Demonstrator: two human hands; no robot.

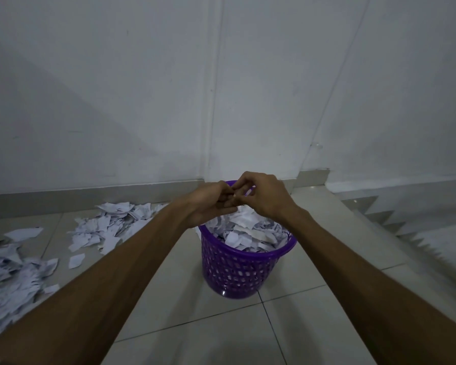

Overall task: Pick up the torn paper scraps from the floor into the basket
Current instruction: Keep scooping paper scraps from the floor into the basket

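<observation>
A purple plastic basket (237, 270) stands on the tiled floor, filled nearly to the rim with torn white paper scraps (244, 230). My left hand (211, 204) and my right hand (263, 196) meet just above the basket's far rim, fingers curled and touching each other. A small white paper bit shows pinched between their fingertips. More torn scraps lie in a heap on the floor (111, 225) left of the basket, and another heap (8, 280) lies at the far left edge.
A white wall (142, 101) with a grey skirting runs behind the basket. To the right, tiled steps (385, 217) with a jagged edge go down. Bare tiles (221, 333) lie in front of the basket.
</observation>
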